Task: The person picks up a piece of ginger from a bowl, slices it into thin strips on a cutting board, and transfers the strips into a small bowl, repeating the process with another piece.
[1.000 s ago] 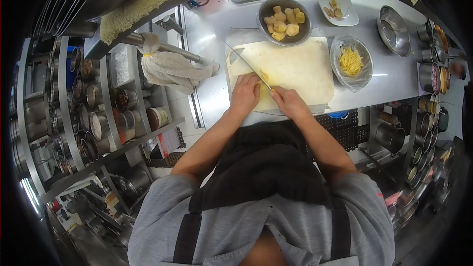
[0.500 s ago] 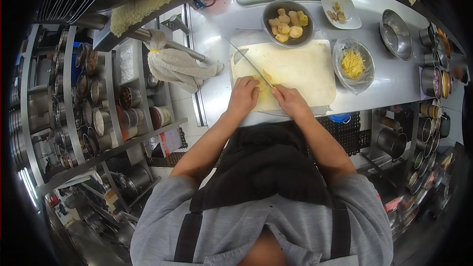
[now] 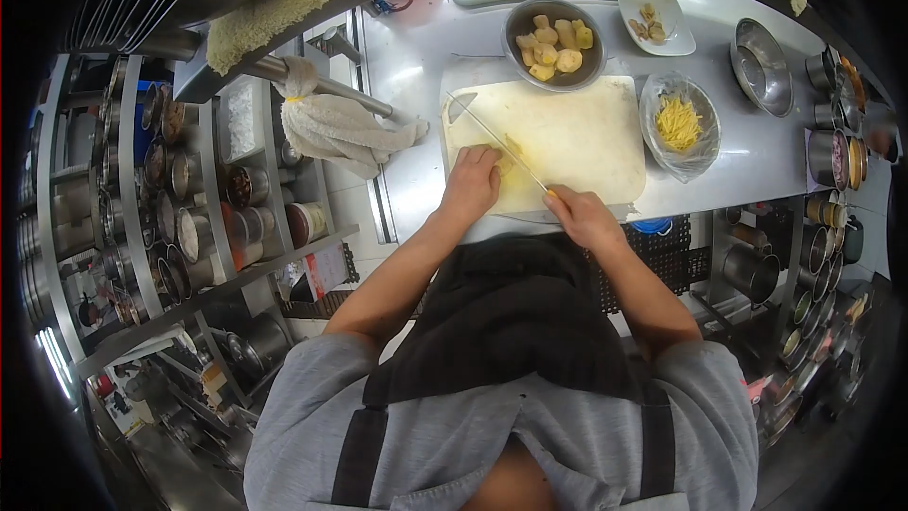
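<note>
Knife is gripped by its handle in the R hand, near the near edge of the cutting board; its blade is angled twd the board's far L corner. The L hand is laid on the board's near L part, fingers bent, at the yellow slices; whether any are pinched can't be told.

Risk, as judged: L fingertips could be nicked, b/c they are placed v. close to the blade; a slip could be caused by wet slices or a wet board. Slices could also be scattered if pressed unevenly.

Count: hands 2, knife 1, cutting board 1 (set by the table's near edge, L of middle). Steel bowl w/ peeled chunks: 1, just beyond the board's far edge; chunks approx. 9, overlapped, so exact no. can't be told. Bag-lined bowl w/ yellow shreds: 1, beside the board's R edge; shreds & slices too many/blurred to be counted. White dish w/ small pieces: 1, nr table's far edge. Other steel bowl: 1, twd table's R end. Towel: 1, hung at table's L edge.
</note>
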`<action>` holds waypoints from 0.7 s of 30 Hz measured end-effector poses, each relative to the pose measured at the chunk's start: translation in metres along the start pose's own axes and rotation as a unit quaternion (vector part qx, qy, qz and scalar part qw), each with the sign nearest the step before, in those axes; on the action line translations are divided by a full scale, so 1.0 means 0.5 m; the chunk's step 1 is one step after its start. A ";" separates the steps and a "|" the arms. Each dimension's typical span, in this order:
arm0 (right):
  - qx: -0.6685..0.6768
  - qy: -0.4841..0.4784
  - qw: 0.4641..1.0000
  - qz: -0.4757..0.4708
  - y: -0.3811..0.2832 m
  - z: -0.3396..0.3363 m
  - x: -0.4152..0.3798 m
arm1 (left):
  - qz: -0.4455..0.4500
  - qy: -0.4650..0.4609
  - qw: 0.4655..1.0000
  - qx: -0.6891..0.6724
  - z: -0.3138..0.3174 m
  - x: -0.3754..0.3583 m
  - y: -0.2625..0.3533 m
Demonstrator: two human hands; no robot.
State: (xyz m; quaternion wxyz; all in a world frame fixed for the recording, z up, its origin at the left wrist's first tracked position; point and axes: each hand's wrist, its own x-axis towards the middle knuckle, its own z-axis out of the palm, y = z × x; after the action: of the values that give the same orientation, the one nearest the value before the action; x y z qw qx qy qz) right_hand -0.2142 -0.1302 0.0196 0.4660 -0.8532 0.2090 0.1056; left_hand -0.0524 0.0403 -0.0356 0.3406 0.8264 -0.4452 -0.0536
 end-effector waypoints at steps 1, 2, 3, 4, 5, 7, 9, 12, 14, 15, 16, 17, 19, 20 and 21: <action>-0.001 -0.001 1.000 0.001 -0.001 -0.002 -0.009 | -0.001 0.000 1.000 -0.001 0.001 0.001 0.000; -0.003 -0.007 1.000 0.004 -0.002 -0.003 -0.016 | -0.003 -0.004 1.000 0.007 0.001 0.002 0.000; -0.005 -0.013 1.000 0.007 -0.003 -0.003 -0.019 | -0.004 -0.008 1.000 0.015 0.000 0.003 0.001; -0.005 -0.014 1.000 0.008 -0.002 0.003 -0.009 | -0.005 -0.008 1.000 0.014 0.000 0.004 0.002; -0.011 -0.011 1.000 -0.006 -0.001 0.015 0.012 | -0.005 -0.008 1.000 0.013 -0.001 0.004 0.004; -0.016 -0.009 1.000 -0.021 0.002 0.039 0.052 | -0.006 -0.008 1.000 0.013 -0.001 0.003 0.003; -0.010 0.026 0.998 -0.050 0.000 0.054 0.081 | 0.002 -0.007 1.000 0.009 -0.001 0.005 0.000; 0.007 0.027 0.999 -0.031 0.000 0.044 0.061 | -0.003 -0.007 1.000 -0.004 -0.002 0.005 0.000; 0.018 0.009 1.000 -0.009 -0.014 0.014 0.023 | -0.003 -0.005 1.000 -0.003 -0.001 0.004 0.000; 0.032 -0.008 0.999 0.013 -0.019 0.006 0.012 | -0.003 -0.005 1.000 -0.002 -0.002 0.003 0.000; 0.031 -0.009 0.999 0.014 -0.018 0.009 0.014 | -0.004 -0.005 1.000 -0.002 -0.002 0.002 -0.001; 0.021 -0.006 1.000 0.005 -0.013 0.015 0.017 | -0.006 -0.005 1.000 -0.001 -0.002 0.003 -0.001; 0.011 -0.002 1.000 -0.002 0.000 0.033 0.039 | -0.005 -0.007 1.000 0.000 0.000 0.008 0.001; 0.002 0.019 0.999 -0.029 0.007 0.049 0.065 | -0.008 -0.010 1.000 0.001 -0.001 0.008 0.001; -0.006 0.038 0.998 -0.055 0.007 0.060 0.076 | -0.012 -0.014 1.000 0.002 -0.003 0.004 0.001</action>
State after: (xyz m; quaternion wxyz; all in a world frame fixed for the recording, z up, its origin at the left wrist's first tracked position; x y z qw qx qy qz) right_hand -0.1814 -0.1167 -0.0134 0.4580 -0.8694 0.1790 0.0483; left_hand -0.0510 0.0392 -0.0337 0.3320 0.8316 -0.4399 -0.0689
